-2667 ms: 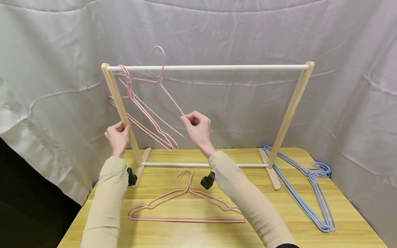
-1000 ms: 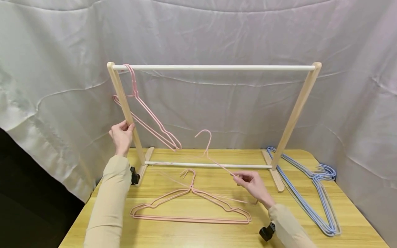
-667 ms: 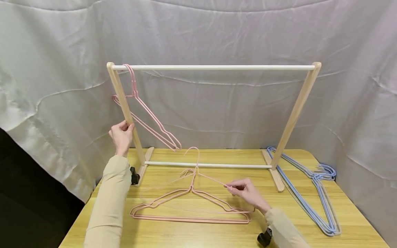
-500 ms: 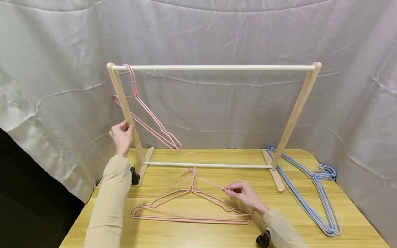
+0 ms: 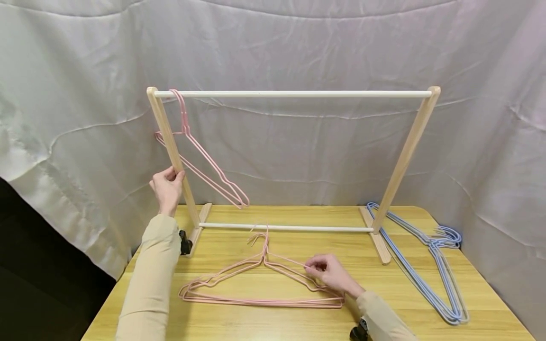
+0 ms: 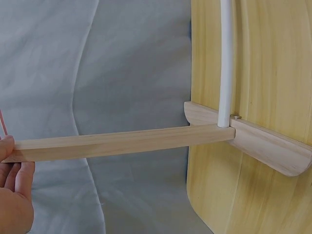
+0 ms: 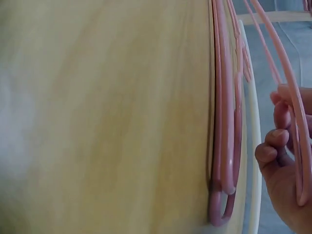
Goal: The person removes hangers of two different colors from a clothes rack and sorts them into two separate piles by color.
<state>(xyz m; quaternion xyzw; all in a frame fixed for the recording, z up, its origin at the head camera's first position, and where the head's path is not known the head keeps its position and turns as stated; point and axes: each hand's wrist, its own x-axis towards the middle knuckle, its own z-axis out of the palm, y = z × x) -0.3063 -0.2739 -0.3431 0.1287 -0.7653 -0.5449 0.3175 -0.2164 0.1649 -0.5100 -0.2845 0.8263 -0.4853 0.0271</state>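
My left hand grips the left wooden post of a clothes rack; in the left wrist view its thumb and fingers lie on either side of this post. My right hand pinches the right shoulder of a pink wire hanger, tilted low over several pink hangers lying flat on the table. The right wrist view has the held hanger raised off the stack at the hand. Several pink hangers hang at the left end of the white top bar.
A bundle of blue hangers lies at the right of the wooden table, partly behind the rack's right post. A white lower bar joins the rack's feet. Grey curtain surrounds the back and sides.
My right hand has brought the pink hanger from up at the top bar down to the table, over the lying pink ones. My left hand keeps its grip on the post.
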